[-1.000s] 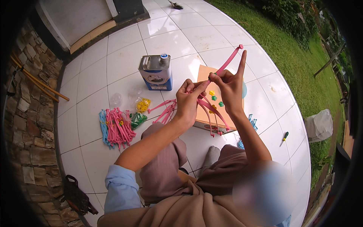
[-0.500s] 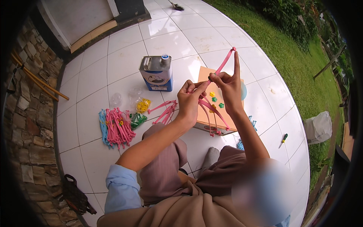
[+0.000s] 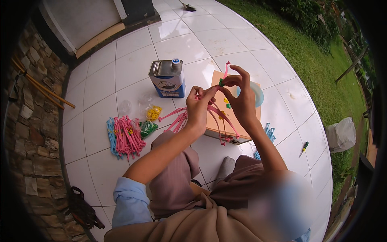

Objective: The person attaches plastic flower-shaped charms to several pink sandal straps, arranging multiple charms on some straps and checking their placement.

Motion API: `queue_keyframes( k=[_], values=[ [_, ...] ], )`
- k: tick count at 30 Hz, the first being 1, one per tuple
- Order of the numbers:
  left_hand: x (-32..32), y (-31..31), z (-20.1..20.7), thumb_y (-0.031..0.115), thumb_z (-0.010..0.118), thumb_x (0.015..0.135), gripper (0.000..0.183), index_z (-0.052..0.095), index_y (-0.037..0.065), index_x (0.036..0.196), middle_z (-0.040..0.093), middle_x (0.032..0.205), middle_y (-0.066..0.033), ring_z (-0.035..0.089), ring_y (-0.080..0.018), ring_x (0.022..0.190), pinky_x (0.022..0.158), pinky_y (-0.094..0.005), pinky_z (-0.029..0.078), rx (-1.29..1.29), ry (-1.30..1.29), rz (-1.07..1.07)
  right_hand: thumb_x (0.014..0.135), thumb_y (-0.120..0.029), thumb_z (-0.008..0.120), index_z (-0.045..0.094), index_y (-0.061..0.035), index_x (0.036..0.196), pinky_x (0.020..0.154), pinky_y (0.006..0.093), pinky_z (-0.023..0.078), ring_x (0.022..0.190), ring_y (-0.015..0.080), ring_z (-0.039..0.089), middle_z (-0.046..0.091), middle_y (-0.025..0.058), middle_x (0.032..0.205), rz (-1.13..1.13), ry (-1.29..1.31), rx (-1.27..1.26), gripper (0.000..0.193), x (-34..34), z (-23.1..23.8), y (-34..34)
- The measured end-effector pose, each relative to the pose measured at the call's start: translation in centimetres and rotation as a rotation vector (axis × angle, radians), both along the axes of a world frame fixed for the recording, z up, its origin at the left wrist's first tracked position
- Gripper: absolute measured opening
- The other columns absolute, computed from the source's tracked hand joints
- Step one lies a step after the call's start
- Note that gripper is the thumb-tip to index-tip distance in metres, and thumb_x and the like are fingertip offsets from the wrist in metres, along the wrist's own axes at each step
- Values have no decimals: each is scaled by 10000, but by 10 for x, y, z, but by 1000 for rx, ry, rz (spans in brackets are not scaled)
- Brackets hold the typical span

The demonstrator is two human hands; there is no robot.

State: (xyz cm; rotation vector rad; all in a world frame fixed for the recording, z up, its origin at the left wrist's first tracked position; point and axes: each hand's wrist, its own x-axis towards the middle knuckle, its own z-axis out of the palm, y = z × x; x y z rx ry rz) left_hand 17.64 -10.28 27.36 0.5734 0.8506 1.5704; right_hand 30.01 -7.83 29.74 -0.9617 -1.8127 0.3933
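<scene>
My left hand is closed on a bundle of long pink plastic strips with small knobbed ends; several hang below it over a cardboard-topped box. One pink strip points up and away from my fingertips. At the base of that strip sits a small green flower-shaped piece, pinched by my right hand between thumb and fingers. On the cardboard lie a few loose flower pieces, among them a green one and a yellow one. A pale blue ring-shaped object rests behind my right hand.
Left of me lie a pile of pink strips, blue strips, a bag of yellow pieces and a bag of green pieces. A blue-and-white metal can stands beyond. At right are more blue strips and a screwdriver.
The green flower piece now shows at my right fingertips, lower along the strip. My right index finger has bent away from the strip's tip, and the strip sticks up less far.
</scene>
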Motion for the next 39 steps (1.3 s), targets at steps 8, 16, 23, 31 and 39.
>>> queue_keyframes(
  k=[8,16,23,31,39],
  values=[
    [-2,-2,3,58,668,782,342,338,139,740,504,699,3,513,-99,663,603,-226,411,44,33,-21,759,30,645,370,-79,1221,711,289,490,807,170,629,641,69,851,-9,80,-87,549,6,5,-2],
    [-5,2,-1,53,664,779,348,332,143,733,499,702,-4,498,-104,660,616,-233,416,14,3,-50,781,37,612,342,-51,1214,752,276,507,825,170,639,642,104,849,47,333,-238,518,12,2,6],
    [-23,4,-6,50,666,773,349,337,147,708,489,698,-20,494,-107,651,587,-220,415,-103,34,-133,775,23,619,350,-47,1207,738,261,503,801,160,633,637,98,838,72,483,-497,514,26,-4,10],
    [-50,8,-21,50,650,784,340,331,142,710,492,686,-24,513,-105,603,576,-237,451,-154,254,-232,702,106,565,384,-33,1116,637,323,508,698,259,646,636,142,729,57,-145,-542,472,50,-113,21],
    [-41,8,-25,32,614,816,330,310,118,720,581,792,-79,592,-148,706,632,-268,501,-185,255,-304,844,-64,549,353,-30,1198,708,309,498,792,216,629,637,168,825,69,61,-578,406,55,-103,30]
  ],
)
